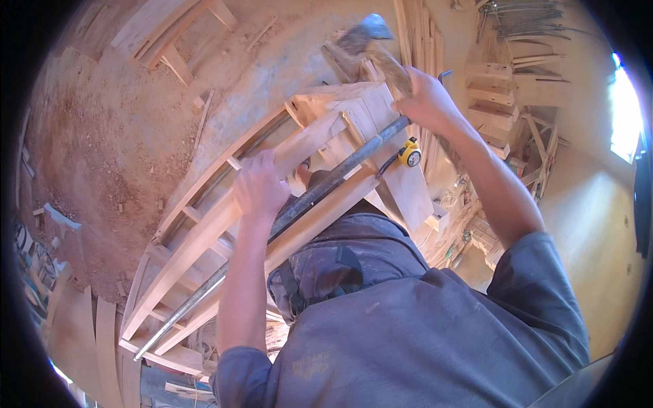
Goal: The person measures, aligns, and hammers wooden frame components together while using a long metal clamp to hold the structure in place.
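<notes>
My right hand [425, 102] is wrapped round the wooden handle of a striking tool [367, 34], raised over the far end of a wooden frame [183, 248]. Its broad metal head is smeared by motion, so I cannot tell a hammer from a hatchet. My left hand [260, 187] is closed over a curved wooden rail [309, 143] of that frame, about its middle. A long metal bar [333, 178], like a clamp bar, runs lengthwise along the frame. Wide blocks [364, 109] form the frame's far end, below the tool.
A yellow tape measure [410, 153] sits by the frame's far right end. Another wooden piece [163, 34] stands at the upper left. Stacked timber blocks [491, 102] and metal rods [530, 20] lie at the right. Thin boards [105, 340] lean at the lower left.
</notes>
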### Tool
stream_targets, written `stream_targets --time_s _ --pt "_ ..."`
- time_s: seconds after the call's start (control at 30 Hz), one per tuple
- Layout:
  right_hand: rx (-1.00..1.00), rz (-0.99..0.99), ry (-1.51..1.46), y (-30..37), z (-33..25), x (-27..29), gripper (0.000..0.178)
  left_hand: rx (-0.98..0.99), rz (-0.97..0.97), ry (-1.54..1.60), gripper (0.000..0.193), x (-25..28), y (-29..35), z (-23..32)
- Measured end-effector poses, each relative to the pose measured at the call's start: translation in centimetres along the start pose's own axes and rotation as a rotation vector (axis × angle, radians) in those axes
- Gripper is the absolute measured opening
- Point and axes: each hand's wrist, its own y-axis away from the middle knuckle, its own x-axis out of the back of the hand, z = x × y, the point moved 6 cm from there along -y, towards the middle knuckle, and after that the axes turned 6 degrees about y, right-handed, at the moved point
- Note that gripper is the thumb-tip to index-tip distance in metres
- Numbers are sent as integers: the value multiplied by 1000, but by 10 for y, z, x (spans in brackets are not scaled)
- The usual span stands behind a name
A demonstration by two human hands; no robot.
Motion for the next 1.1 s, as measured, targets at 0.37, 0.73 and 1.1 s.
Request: stream_targets --time_s 0.37,0.73,1.1 --pt "-612 -172 -734 181 74 -66 33 -219 -174 410 63 -43 -74 77" --pt "-783 -88 -982 244 100 -96 33 -585 49 423 48 -66 -12 195" --pt "-1022 57 -1183 388 93 -155 30 -828 -171 -105 34 -175 -17 247"
